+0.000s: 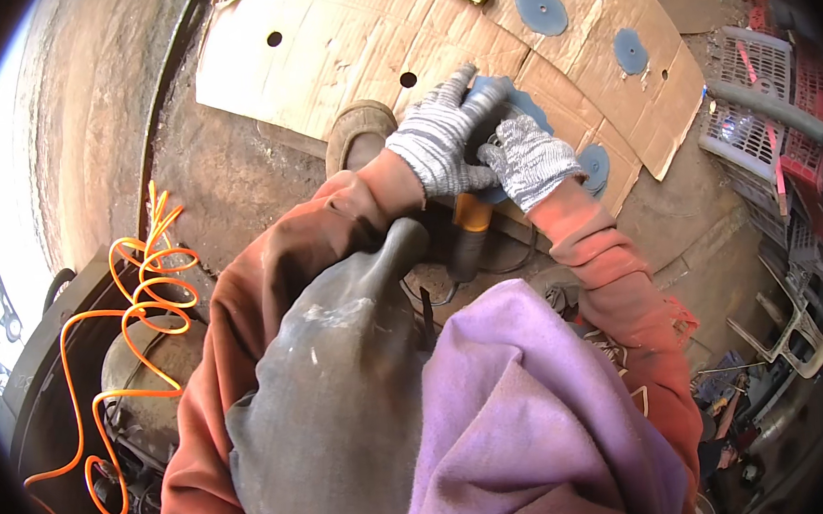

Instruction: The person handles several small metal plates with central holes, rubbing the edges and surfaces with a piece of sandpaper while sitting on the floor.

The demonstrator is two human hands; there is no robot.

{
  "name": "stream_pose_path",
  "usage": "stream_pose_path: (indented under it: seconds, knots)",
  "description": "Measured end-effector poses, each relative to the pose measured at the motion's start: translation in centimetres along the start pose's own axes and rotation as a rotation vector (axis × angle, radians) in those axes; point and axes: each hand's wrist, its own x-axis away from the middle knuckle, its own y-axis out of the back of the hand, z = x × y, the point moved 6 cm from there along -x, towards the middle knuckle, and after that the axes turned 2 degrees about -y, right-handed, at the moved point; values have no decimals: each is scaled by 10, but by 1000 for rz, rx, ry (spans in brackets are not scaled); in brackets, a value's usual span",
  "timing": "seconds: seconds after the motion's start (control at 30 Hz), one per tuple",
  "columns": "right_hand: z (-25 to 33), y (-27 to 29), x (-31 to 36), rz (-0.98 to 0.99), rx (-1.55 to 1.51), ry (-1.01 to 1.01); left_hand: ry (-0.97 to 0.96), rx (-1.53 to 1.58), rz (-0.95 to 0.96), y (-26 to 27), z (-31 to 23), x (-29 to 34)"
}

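Note:
My left hand (436,139), in a grey-and-white knit glove, has its long fingers over a blue-grey disc (527,105) with a ragged edge, thumb set apart below. Facing it, my gloved right hand (531,159) has curled fingers pinched close to the left hand; what they hold is hidden. Dark shadow fills the gap between the hands. Just below them is a power tool (472,214) with a yellow-orange body and dark handle, its front end covered by the hands. A smaller blue-grey disc (595,167) lies beside my right wrist.
Flattened cardboard (337,45) with holes lies ahead, bearing two more discs, one larger (541,10) and one smaller (630,50). Plastic crates (754,66) stand at the right, with a pale frame (805,347) below. A coiled orange hose (158,287) hangs at the left. My shoe (360,131) touches the cardboard.

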Motion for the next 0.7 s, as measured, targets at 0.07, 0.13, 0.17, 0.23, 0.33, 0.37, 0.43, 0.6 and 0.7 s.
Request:
stream_pose_path:
  seconds: [0.07,0.13,0.17,0.23,0.33,0.37,0.43,0.6,0.7]
  knots:
    - [-5,-4,14,-15,-85,-82,26,285,-271,10,10,9]
    - [-24,-18,28,-66,-142,-129,420,1083,-255,-23,40,21]
    - [-38,-30,33,-91,-171,-149,573,1558,-367,-44,60,24]
    - [-64,-64,32,-497,-21,51,630,1484,-348,-36,70,34]
    - [-75,-58,48,-509,-101,23,514,1107,35,-55,36,36]
    - [-75,-56,53,-568,-155,82,441,794,195,-57,27,33]
    - [-71,-45,59,-589,-241,75,411,709,148,-50,8,26]
    - [-55,-21,66,-606,-384,230,450,448,88,-61,16,18]
    - [-51,-8,62,-414,-64,139,455,476,3,-63,12,13]
